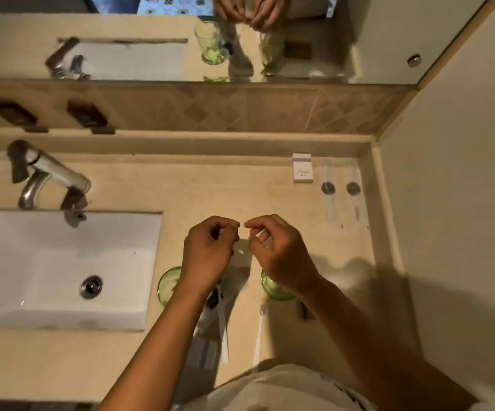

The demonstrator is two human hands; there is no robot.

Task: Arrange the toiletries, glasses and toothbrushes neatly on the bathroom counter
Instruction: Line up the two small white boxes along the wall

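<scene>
Counter [181, 185]: beige stone top running from the sink on the left to the right wall, with a raised ledge along its back edge.
Mirror [314, 40]: spans the wall above the tiled backsplash and reflects both hands, both glasses and the tap.
Sink [47, 262]: white rectangular basin set into the counter's left half, drain near its middle.
Tap [50, 173]: chrome mixer at the sink's back edge, spout over the basin.
Left hand [207, 250]: raised over the counter's middle, fingers curled, thumb and forefinger pinched; what it pinches, if anything, cannot be told.
Right hand [278, 250]: just beside the left, fingertips almost meeting it, fingers curled around something small and pale that is too blurred to name.
Left glass [167, 284]: green tumbler near the sink's right front corner, partly hidden by the left wrist.
Right glass [271, 289]: green tumbler toward the front edge, mostly covered by the right wrist.
Toothbrushes: 1 white brush [224, 327] lies between the forearms on a clear wrapper [206, 345]; a 2nd white brush [260, 330] lies just right of it, head near the right glass.
Small box [302, 168]: white, at the back right corner.
Sachets [342, 191]: 2 clear packets side by side, right of the box, against the right edge.
</scene>
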